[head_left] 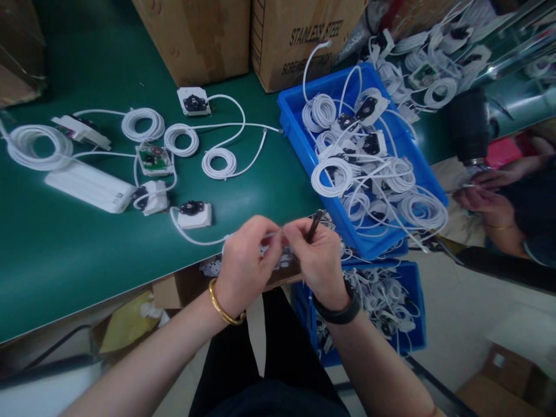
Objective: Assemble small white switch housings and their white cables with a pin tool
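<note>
Cable-end work: left hand [245,258] pinched white cable [197,242], fingertips meeting right hand [321,258], which also gripped dark tool [314,227]; next move needed steady fingers.

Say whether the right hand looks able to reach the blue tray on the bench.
Likely yes: the right hand is near the blue tray, with nothing visibly between, though it holds a dark tool.

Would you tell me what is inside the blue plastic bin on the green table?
The blue plastic bin holds coiled white cables and white units with black fittings. Whatever lies beneath this pile is covered.
</note>
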Demonstrator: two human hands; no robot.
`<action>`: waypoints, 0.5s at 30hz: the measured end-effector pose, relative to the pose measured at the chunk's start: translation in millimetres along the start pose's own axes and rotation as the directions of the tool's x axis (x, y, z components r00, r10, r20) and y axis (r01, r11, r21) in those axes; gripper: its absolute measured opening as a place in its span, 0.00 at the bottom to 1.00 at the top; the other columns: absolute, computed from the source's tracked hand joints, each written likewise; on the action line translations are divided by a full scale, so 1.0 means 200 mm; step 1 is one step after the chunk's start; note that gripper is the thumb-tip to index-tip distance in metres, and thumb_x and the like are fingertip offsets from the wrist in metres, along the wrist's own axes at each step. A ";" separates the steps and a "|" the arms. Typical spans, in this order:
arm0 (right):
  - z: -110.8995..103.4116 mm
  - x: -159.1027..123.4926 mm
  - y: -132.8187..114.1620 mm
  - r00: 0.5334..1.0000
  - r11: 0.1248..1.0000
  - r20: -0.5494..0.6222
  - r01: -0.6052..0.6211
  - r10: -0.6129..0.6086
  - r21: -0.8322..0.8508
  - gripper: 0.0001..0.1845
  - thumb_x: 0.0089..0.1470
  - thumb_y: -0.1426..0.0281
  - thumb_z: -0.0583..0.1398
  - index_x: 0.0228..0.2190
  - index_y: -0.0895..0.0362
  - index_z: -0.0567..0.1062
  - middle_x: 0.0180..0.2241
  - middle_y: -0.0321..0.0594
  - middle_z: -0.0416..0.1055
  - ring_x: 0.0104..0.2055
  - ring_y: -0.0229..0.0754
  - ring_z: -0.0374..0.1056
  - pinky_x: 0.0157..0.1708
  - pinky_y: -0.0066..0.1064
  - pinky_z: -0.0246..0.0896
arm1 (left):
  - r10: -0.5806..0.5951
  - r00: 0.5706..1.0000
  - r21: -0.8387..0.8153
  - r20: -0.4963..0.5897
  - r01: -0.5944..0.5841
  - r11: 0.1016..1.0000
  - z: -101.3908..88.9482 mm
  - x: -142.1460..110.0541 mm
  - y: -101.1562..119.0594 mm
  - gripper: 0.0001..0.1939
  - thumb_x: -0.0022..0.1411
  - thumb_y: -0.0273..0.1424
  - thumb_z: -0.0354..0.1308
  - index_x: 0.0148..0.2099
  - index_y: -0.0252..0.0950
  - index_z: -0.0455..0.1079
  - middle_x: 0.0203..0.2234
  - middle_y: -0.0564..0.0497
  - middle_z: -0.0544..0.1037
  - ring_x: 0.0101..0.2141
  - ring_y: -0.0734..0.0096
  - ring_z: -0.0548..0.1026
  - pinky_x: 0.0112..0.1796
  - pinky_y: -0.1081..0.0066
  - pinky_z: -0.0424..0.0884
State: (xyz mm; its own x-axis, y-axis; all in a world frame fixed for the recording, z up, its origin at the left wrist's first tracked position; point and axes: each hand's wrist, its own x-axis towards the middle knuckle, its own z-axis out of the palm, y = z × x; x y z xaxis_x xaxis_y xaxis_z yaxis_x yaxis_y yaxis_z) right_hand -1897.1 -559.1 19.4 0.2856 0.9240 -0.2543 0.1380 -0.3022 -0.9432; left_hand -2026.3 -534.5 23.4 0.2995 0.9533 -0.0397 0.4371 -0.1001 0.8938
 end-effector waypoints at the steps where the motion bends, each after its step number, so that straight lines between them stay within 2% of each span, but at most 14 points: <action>1: 0.00 0.00 0.00 1.000 1.000 0.006 0.001 -0.001 -0.013 0.11 0.51 0.64 0.62 0.22 0.57 0.73 0.21 0.34 0.69 0.24 0.35 0.63 0.25 0.26 0.58 | -0.041 0.998 -0.048 0.037 0.043 0.998 -0.01 0.01 0.00 0.06 0.60 0.27 0.53 0.29 0.35 0.65 0.23 0.55 0.69 0.25 0.77 0.67 0.27 0.76 0.63; 4: -0.01 0.00 0.00 1.000 0.997 0.019 0.005 -0.004 -0.074 0.11 0.52 0.64 0.61 0.22 0.58 0.74 0.21 0.34 0.69 0.24 0.35 0.62 0.25 0.27 0.58 | -0.143 0.972 -0.203 0.184 0.180 0.962 -0.04 0.03 0.00 0.07 0.61 0.29 0.53 0.29 0.36 0.64 0.22 0.56 0.69 0.24 0.78 0.66 0.26 0.77 0.62; 6: -0.02 0.00 0.00 0.999 0.997 0.039 -0.014 0.017 -0.072 0.12 0.51 0.64 0.61 0.22 0.58 0.73 0.20 0.33 0.68 0.23 0.35 0.61 0.25 0.27 0.56 | -0.167 0.959 -0.241 0.227 0.222 0.945 -0.05 0.03 0.00 0.06 0.62 0.30 0.52 0.32 0.36 0.63 0.24 0.56 0.70 0.25 0.77 0.67 0.26 0.77 0.62; 12: -0.01 0.03 0.03 0.984 0.980 0.122 -0.149 0.133 0.133 0.18 0.51 0.58 0.62 0.19 0.58 0.70 0.17 0.32 0.64 0.18 0.31 0.54 0.18 0.25 0.49 | -0.156 0.976 -0.119 0.153 0.175 0.977 -0.05 0.02 0.00 0.03 0.61 0.26 0.51 0.33 0.37 0.61 0.22 0.58 0.68 0.22 0.78 0.65 0.24 0.77 0.61; 15: -0.01 0.03 0.03 0.977 0.966 0.142 -0.186 0.161 0.181 0.19 0.50 0.57 0.63 0.20 0.58 0.70 0.17 0.33 0.65 0.17 0.30 0.53 0.16 0.24 0.47 | -0.095 0.985 -0.044 0.143 0.102 0.994 -0.05 0.02 0.00 0.03 0.61 0.26 0.53 0.33 0.36 0.62 0.24 0.57 0.70 0.24 0.78 0.67 0.26 0.76 0.62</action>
State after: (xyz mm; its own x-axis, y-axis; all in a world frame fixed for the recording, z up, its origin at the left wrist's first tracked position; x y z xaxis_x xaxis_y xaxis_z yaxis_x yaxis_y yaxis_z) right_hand -1892.3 -556.0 11.9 0.1667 0.8869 -0.4309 -0.0910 -0.4213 -0.9023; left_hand -2032.9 -528.1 28.1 0.3748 0.9079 -0.1878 0.4280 0.0103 0.9037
